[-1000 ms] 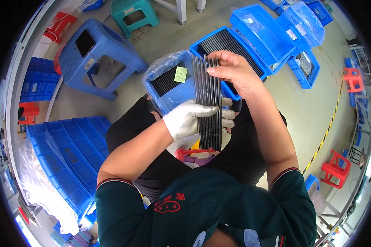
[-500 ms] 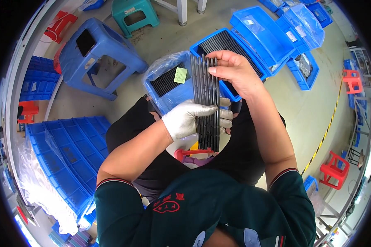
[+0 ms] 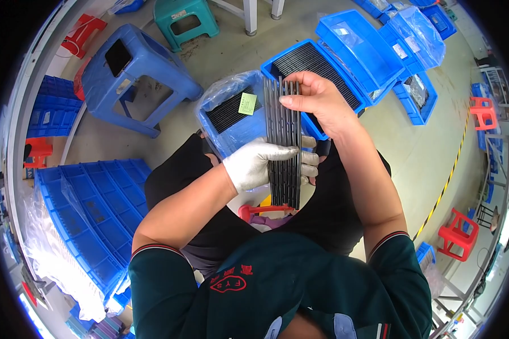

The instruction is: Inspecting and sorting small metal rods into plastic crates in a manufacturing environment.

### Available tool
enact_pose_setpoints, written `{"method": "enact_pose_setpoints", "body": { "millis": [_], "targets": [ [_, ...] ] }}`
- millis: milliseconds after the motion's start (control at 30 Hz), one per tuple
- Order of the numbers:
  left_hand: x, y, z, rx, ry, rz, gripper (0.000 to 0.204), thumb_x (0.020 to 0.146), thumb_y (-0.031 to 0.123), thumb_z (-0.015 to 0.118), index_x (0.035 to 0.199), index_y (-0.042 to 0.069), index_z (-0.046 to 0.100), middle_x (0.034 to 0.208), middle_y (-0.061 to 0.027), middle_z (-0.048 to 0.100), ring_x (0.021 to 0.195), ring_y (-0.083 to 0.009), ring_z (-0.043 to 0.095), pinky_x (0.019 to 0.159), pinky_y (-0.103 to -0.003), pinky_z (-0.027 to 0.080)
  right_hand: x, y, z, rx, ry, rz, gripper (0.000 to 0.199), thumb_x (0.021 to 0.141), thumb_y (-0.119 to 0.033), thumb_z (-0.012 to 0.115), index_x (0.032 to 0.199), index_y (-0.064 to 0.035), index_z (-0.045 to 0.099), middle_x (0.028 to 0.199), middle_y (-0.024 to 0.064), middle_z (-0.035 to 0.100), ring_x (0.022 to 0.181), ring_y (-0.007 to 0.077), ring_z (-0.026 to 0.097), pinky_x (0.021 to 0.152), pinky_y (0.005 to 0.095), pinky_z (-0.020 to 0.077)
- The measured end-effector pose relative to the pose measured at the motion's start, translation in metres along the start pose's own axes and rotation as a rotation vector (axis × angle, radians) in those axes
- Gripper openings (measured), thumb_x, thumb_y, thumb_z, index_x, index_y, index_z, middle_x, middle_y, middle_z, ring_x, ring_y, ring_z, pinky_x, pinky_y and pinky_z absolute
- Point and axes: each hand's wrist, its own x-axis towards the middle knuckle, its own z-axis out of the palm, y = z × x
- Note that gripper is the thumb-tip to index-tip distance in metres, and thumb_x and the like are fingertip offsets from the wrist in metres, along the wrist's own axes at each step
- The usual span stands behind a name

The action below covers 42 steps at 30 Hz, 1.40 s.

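Black rods (image 3: 283,135) gripped two-handed

The bundle ran near to far over the lap (image 3: 345,200). The gloved left hand (image 3: 254,162) wrapped its middle; the bare right hand (image 3: 321,101) pinched its far end between thumb and fingers, elbow bent. A blue bin's edge (image 3: 316,129) lay just beyond; rightward, floor (image 3: 407,150) reached a striped line (image 3: 443,186).

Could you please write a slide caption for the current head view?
A gloved left hand grips a bundle of dark rods while the bare right hand touches their upper part.
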Motion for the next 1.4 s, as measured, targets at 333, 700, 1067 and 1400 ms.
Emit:
{"method": "enact_pose_setpoints", "body": {
  "millis": [333,700,1067,1400],
  "targets": [
    [-0.0010,-0.0018,0.0008,0.004,0.035,0.017,0.055,0.084,0.012,0.064,0.132,-0.001,0.041,0.122,-0.0212,0.055,0.110,-0.0374,0.057,0.094,-0.053,0.045,0.0019,0.0021,0.0007,-0.050,0.008,-0.015,0.037,0.077,-0.009,0.074,0.109,-0.0019,0.056,0.089,0.0037,0.064,0.080,0.0095,0.060,0.077,0.0227,0.0479],
    [-0.0018,-0.0016,-0.0061,-0.042,0.053,0.066,0.048,0.087,0.012,0.060,0.130,0.000,0.042,0.121,-0.0221,0.056,0.108,-0.0369,0.059,0.093,-0.052,0.046,0.0010,-0.0015,-0.0060,-0.067,0.052,0.043,0.035,0.079,-0.010,0.072,0.109,-0.0020,0.057,0.089,0.0022,0.063,0.075,0.0085,0.058,0.067,0.0216,0.0474],
    [-0.0043,0.0008,-0.0009,-0.025,0.002,0.062,0.057,0.083,0.009,0.064,0.134,0.001,0.038,0.126,-0.0220,0.052,0.114,-0.0391,0.054,0.096,-0.054,0.044,0.0015,-0.0041,-0.0041,-0.037,0.052,0.008,0.035,0.079,-0.009,0.071,0.110,-0.0015,0.057,0.087,0.0026,0.062,0.073,0.0104,0.058,0.068,0.0228,0.0483],
    [-0.0031,-0.0017,0.0036,-0.012,-0.011,0.068,0.061,0.083,0.011,0.066,0.134,-0.001,0.037,0.126,-0.0222,0.051,0.114,-0.0382,0.054,0.095,-0.053,0.045,0.0054,-0.0058,-0.0027,0.015,0.100,-0.034,0.030,0.087,-0.019,0.064,0.112,-0.0053,0.057,0.095,0.0011,0.062,0.086,0.0099,0.058,0.078,0.0267,0.0467]
  ]
}}
